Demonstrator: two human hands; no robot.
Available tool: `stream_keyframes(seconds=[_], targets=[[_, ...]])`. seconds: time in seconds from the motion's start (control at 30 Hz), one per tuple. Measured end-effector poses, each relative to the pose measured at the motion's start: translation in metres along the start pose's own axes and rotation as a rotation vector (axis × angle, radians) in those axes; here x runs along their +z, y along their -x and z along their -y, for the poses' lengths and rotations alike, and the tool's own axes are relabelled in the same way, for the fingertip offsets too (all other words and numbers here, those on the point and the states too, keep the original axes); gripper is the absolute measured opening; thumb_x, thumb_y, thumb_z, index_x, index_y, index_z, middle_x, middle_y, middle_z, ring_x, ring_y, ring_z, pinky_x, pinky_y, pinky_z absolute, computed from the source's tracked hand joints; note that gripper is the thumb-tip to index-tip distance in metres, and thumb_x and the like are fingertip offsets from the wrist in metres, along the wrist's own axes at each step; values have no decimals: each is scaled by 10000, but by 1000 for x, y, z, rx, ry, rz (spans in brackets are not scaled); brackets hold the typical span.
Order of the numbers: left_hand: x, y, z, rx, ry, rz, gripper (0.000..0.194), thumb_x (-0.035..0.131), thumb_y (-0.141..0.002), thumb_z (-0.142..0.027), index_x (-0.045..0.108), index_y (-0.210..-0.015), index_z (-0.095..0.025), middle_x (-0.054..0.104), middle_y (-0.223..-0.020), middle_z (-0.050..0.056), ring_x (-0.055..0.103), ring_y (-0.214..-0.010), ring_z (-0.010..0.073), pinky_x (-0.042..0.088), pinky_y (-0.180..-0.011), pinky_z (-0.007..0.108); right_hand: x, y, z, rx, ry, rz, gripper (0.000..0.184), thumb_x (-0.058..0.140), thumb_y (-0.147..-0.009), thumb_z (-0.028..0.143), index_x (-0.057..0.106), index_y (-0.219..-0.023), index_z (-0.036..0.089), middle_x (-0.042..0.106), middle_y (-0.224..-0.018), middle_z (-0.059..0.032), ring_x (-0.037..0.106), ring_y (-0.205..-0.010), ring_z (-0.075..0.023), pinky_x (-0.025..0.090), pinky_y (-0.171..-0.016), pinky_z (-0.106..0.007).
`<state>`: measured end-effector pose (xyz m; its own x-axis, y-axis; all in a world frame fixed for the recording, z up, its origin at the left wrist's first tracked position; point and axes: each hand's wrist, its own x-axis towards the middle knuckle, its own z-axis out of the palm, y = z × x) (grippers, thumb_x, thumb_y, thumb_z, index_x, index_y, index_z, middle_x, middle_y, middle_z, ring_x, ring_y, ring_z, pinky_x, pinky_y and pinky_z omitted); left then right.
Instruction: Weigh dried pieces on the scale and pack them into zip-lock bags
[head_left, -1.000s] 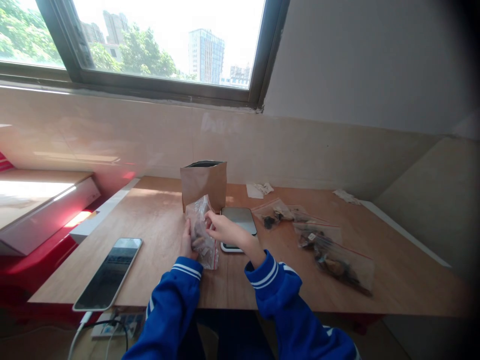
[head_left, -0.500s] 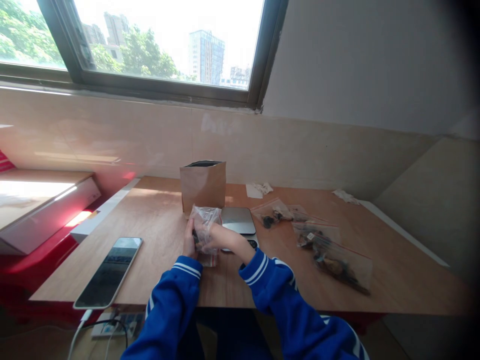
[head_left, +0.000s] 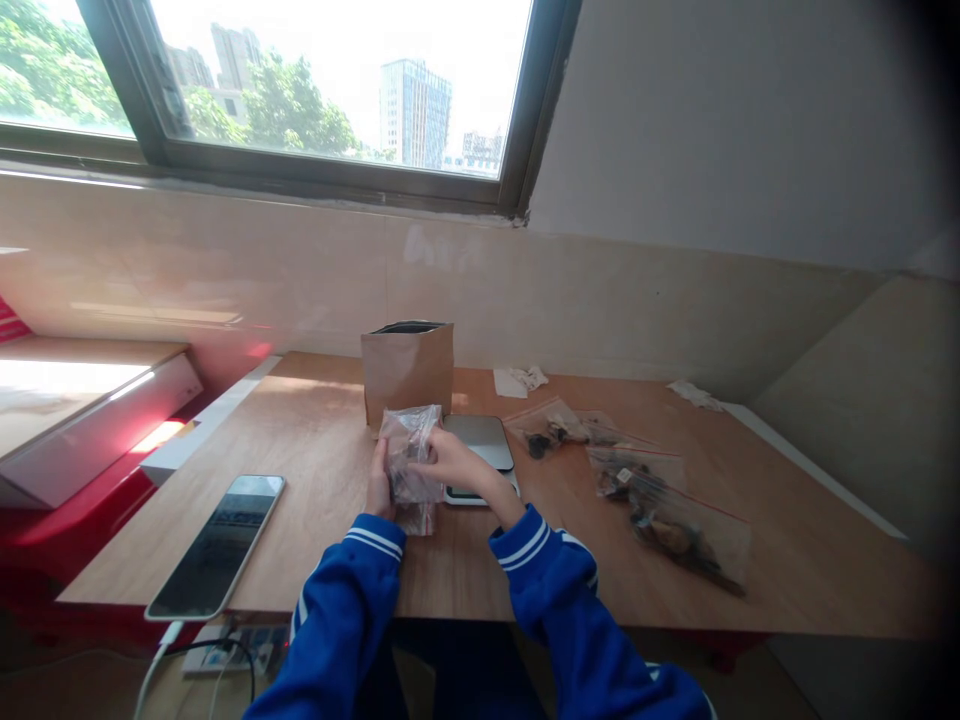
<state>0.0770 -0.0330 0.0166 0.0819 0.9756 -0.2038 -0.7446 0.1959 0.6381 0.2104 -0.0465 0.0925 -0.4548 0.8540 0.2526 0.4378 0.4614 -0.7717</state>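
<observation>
A clear plastic bag [head_left: 409,478] is held upright between both hands, in front of the brown paper bag [head_left: 407,375]. My left hand [head_left: 379,482] grips its left side, with the far fingers hidden behind the plastic. At the bag's right side, my right hand [head_left: 454,462] has its fingers bent against the plastic. Below it, another small zip bag [head_left: 416,518] lies on the table. Just right of the held bag sits a kitchen scale [head_left: 480,440] with a metal plate, its front partly covered by my right hand and wrist.
Several zip bags with dark dried pieces, such as one zip bag [head_left: 675,535], lie to the right. A phone [head_left: 217,545] on a white cable lies at the left. Crumpled tissue [head_left: 531,378] rests near the wall. The paper bag's top gapes.
My right hand has drawn back slightly to the right and up, uncovering more of the scale's front. The clear bag looks flatter and more spread out, still held by my left hand.
</observation>
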Motion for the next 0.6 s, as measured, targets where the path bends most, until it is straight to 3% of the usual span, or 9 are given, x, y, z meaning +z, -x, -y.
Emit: stream_keyframes(seconds=[0.13, 0.33, 0.53, 0.6], targets=[[-3, -1, -1, 16, 51, -40, 470, 481, -901, -377, 592, -1228, -57, 740, -970, 119, 704, -880, 231, 562, -829, 328, -6, 3, -3, 20, -81, -30, 201, 642, -793, 295, 596, -924, 151, 645, -884, -34, 590, -765, -158, 468, -704, -273], [-10, -4, -4, 13, 82, -54, 461, 458, -901, -381, 611, -1206, -71, 743, -933, 111, 713, -784, 214, 590, -684, 295, -24, -3, -7, -29, -252, -89, 277, 665, -773, 372, 563, -936, 173, 637, -915, -27, 611, -833, -166, 495, -750, -286], [-8, -3, -4, 3, 100, 2, 472, 429, -907, -376, 619, -1192, -52, 733, -992, 139, 706, -881, 242, 594, -716, 323, -74, -59, 14, -219, -24, -631, 223, 606, -828, 349, 533, -984, 208, 645, -949, -36, 622, -855, -174, 485, -795, -295], [-8, -2, -4, 9, 97, 1, 454, 440, -903, -371, 621, -1196, -76, 734, -1001, 124, 708, -879, 233, 596, -686, 305, -88, -86, 20, -289, 74, -706, 178, 572, -850, 327, 526, -974, 209, 645, -944, -39, 617, -871, -179, 469, -806, -291]])
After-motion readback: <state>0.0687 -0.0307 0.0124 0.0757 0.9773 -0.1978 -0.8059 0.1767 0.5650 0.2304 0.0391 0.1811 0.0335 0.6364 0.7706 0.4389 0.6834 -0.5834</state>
